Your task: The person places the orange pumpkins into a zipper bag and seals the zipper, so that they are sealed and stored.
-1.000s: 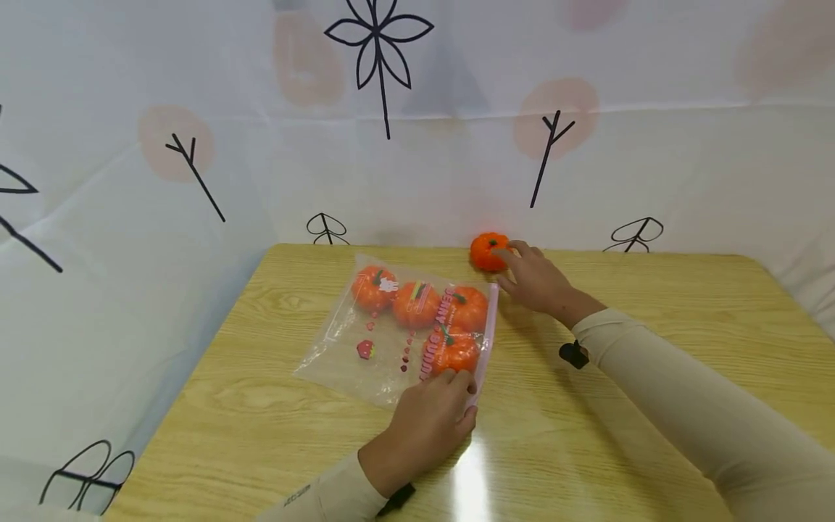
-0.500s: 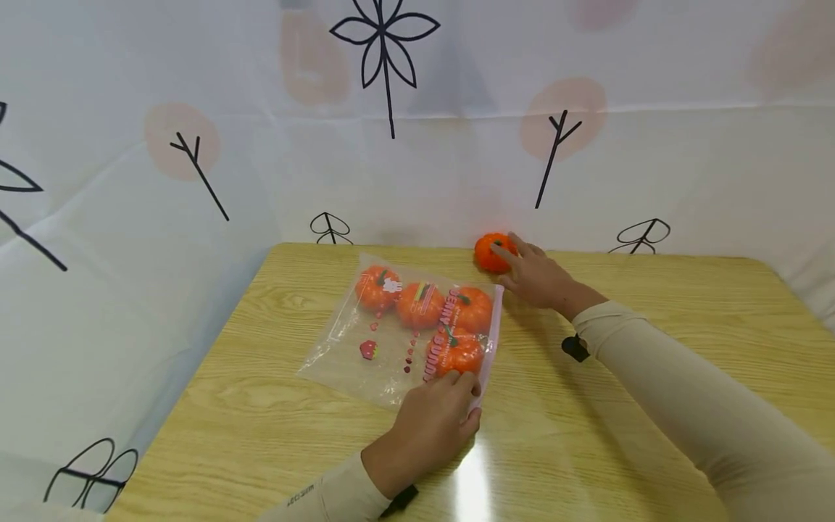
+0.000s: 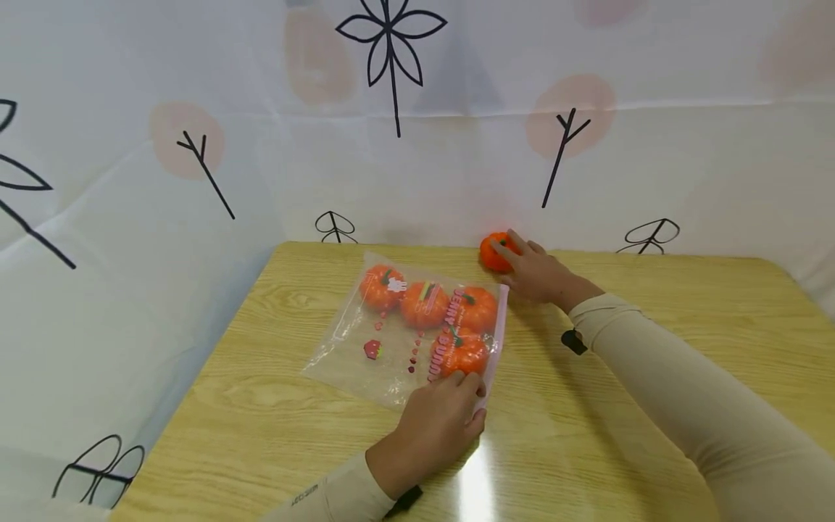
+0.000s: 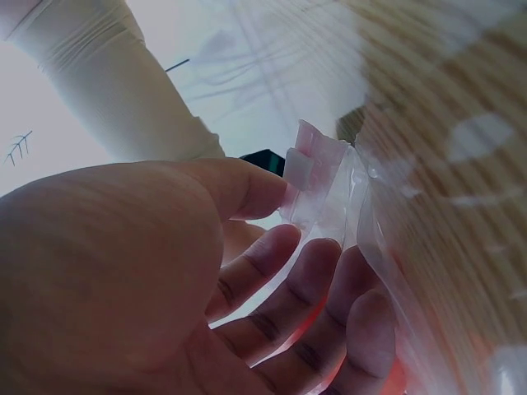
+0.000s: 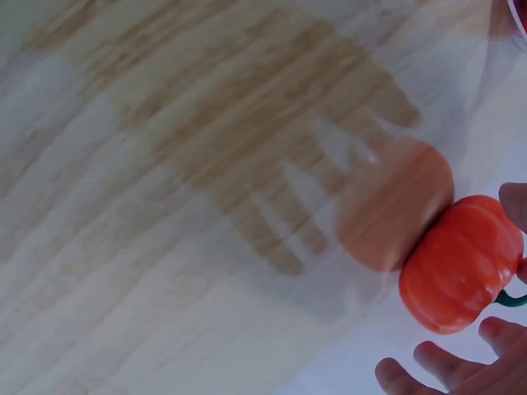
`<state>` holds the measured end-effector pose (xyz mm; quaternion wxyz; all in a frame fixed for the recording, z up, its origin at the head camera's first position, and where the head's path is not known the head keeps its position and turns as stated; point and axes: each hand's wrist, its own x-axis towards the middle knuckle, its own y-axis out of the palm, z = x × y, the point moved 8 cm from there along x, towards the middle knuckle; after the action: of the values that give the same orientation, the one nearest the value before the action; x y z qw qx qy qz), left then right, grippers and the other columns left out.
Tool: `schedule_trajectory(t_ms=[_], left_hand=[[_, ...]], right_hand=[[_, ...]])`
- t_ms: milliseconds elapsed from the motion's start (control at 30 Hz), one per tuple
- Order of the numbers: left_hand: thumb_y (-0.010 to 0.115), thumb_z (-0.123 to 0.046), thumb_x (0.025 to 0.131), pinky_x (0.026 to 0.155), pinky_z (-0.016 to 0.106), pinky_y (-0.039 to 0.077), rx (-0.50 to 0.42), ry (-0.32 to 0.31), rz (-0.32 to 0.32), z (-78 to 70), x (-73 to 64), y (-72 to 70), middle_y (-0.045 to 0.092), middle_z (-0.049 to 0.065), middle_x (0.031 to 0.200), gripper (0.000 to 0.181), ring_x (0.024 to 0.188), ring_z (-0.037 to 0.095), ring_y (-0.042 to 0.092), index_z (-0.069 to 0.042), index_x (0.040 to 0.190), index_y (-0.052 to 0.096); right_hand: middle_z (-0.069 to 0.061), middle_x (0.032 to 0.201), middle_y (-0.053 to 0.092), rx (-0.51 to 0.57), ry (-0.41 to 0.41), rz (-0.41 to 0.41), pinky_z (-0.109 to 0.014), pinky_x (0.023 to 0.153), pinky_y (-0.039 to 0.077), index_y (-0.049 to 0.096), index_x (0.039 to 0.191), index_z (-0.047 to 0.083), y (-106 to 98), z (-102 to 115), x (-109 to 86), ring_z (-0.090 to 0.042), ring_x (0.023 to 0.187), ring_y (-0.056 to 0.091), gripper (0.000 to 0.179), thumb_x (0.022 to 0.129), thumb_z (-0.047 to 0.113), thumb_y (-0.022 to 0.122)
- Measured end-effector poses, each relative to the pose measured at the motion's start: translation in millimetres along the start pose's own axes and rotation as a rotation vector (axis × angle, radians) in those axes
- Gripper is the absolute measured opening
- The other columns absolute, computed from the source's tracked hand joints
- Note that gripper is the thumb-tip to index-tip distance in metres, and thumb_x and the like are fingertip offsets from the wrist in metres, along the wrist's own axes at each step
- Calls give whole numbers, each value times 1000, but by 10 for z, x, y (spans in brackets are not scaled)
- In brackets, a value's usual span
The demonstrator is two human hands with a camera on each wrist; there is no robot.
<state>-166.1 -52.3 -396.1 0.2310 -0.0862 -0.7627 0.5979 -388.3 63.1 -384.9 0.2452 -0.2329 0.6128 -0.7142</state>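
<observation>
Pumpkin [image 3: 489, 259], orange and loose, sits at the far edge of the bench [image 3: 704, 304] in the head view. Over the last second the right hand [image 3: 538, 274] has come in from beside it, and its fingers now lie spread across it; judging by that, the reach is nearly complete, with no lift to be seen. The left hand [image 3: 438, 415] stays at the near end of the pink strip [image 3: 500, 326] on the clear bag [image 3: 398, 341], which holds four more pumpkins [image 3: 424, 308]. Backdrop cloth [image 3: 457, 167] rises just behind the loose one, leaving little room past it; bare bench stretches right of the bag.

Left wrist view: thumb and fingers curl about the strip's end, pinching it beside a small pale tab [image 4: 298, 169]. Whether the mouth is parted is hard to tell.

Right wrist view: thumb and fingers stand apart around the pumpkin near its green stem [image 5: 512, 300], some fingertips clear of its skin, so no firm hold shows.
</observation>
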Motion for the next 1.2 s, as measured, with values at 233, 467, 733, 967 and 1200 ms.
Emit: schedule_trajectory(t_ms=[233,467,733,967,1200], left_hand=[[74,-32,87,52,21,44,-6,3,7,0,7,11,65,-6,85,22,67,6,59,-20,104,65],[74,-34,87,52,21,44,16,10,1,-26,16,4,65,-6,85,23,67,7,60,-20,103,65],[74,-33,86,51,23,43,9,-15,9,-11,-4,-2,65,-6,84,22,68,9,61,-20,103,65],[74,-32,87,51,22,42,-6,-4,8,-7,-5,16,65,-7,85,22,67,7,60,-21,103,65],[74,-33,87,50,22,41,11,-4,12,16,3,28,65,-6,85,23,66,8,60,-20,103,64]], right_hand=[[-31,161,13,47,25,5,-70,94,45,23,157,6,48,-18,-32,-66,130,36,71,99,25,59],[-36,152,30,16,-30,-119,-65,107,37,35,150,-1,-45,-45,-139,-54,135,39,63,94,13,62],[-35,146,38,8,-43,-167,-64,107,38,41,146,-1,-56,-19,-149,-52,133,42,58,94,15,63],[-33,142,36,51,46,-114,-64,94,48,41,144,1,-14,-62,-59,-58,115,52,54,95,12,61],[-33,136,38,54,95,-120,-61,86,53,43,139,4,-2,-61,-33,-53,103,58,48,97,15,63]])
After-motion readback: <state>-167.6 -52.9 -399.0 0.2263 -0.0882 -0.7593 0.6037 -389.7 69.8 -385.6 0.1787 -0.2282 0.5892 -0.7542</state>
